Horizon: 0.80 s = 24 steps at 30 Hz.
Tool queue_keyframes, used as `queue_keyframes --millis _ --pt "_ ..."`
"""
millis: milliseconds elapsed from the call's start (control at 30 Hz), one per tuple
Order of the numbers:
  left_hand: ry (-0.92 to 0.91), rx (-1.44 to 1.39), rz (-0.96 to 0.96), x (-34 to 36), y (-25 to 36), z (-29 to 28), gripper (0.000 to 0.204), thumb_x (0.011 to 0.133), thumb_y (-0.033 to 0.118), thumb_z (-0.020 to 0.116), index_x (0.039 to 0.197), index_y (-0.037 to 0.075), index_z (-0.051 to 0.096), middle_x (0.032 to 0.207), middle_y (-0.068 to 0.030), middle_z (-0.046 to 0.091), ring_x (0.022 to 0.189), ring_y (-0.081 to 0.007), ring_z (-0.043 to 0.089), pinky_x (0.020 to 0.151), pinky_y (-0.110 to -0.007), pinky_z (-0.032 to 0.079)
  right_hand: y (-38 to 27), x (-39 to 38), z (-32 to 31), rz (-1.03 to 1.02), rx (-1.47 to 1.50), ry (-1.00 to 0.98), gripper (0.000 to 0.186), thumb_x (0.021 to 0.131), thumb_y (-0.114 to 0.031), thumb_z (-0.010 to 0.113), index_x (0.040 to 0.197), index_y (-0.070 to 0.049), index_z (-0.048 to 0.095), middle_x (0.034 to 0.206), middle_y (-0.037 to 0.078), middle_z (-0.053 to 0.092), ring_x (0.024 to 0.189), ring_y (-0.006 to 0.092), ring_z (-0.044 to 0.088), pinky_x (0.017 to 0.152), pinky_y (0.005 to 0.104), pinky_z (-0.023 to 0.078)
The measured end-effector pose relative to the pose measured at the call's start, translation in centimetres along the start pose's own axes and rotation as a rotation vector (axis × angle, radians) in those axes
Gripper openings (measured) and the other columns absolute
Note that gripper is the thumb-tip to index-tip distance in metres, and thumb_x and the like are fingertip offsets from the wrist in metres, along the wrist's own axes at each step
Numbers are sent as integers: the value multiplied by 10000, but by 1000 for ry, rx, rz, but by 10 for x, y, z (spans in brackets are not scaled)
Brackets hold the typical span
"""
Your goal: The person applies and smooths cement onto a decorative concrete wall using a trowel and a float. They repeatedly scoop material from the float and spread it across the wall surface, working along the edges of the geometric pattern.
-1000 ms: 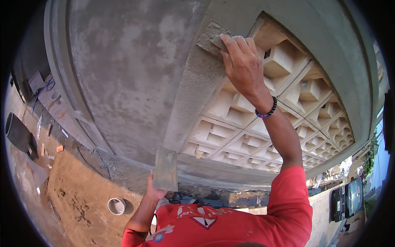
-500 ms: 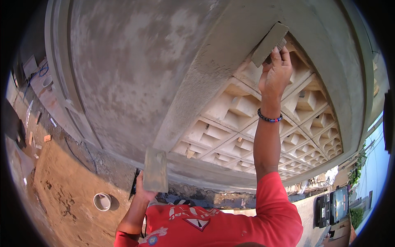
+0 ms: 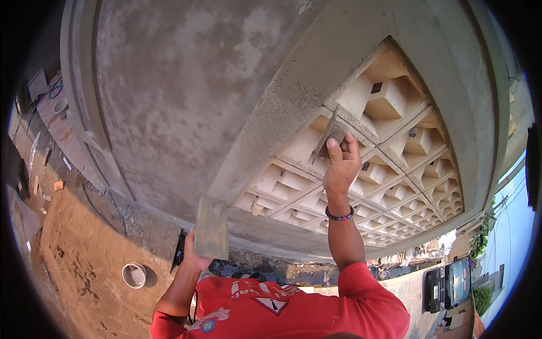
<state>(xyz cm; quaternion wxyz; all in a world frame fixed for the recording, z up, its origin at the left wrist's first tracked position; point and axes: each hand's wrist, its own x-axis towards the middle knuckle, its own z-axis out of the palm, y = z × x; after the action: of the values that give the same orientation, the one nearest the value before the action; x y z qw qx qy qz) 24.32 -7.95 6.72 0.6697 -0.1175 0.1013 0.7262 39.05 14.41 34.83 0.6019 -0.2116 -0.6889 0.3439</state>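
Observation:
My right hand, with a beaded bracelet at the wrist, is closed round the back of a small grey plastering float. That float is seen nearly edge-on, in front of a panel of cream lattice blocks; whether it touches them I cannot tell. Grey plaster frames the panel, with a rough strip along its left side. Lower left, my left hand grips a flat rectangular board, its face smeared grey, held close to the base of the plastered wall. Its fingers are partly hidden behind the board.
A white bucket stands on brown sand at the lower left. Brick pieces and a blue hose lie farther left. A dark vehicle is parked at the lower right.
My right hand has come down and left with the float, from the panel's top corner to its left part. The float has turned from face-on to nearly edge-on. My left hand stays nearly still.

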Motion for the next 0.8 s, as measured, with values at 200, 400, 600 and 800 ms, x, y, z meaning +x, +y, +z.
queue_keyframes --millis 200,400,600,800 --pt "-36 5 5 -8 1 -3 500 954 427 305 1240 91 539 1177 -82 612 1062 -256 592 908 -422 473 -82 92 5 -717 -576 129 329 825 -57 666 1134 26 588 970 91 628 859 164 594 743 277 482" --pt "-37 -3 14 -3 0 -2 480 898 427 427 1215 92 559 1157 -83 618 1049 -258 598 903 -425 478 -72 119 28 -984 -984 -31 360 741 -17 662 1097 -15 609 938 125 596 852 308 552 757 387 459" --pt "-72 6 13 -3 6 3 479 883 426 469 1212 90 560 1152 -86 617 1042 -256 600 899 -418 483 -37 39 18 -875 -1028 -532 384 716 -6 673 1094 -26 611 930 118 583 824 280 537 718 364 463" --pt "-118 41 2 -5 12 -8 495 886 435 461 1223 84 554 1159 -88 614 1047 -253 599 898 -405 486 -123 149 15 -1077 -962 39 356 755 -26 655 1107 -57 615 923 96 601 844 267 553 727 373 459"
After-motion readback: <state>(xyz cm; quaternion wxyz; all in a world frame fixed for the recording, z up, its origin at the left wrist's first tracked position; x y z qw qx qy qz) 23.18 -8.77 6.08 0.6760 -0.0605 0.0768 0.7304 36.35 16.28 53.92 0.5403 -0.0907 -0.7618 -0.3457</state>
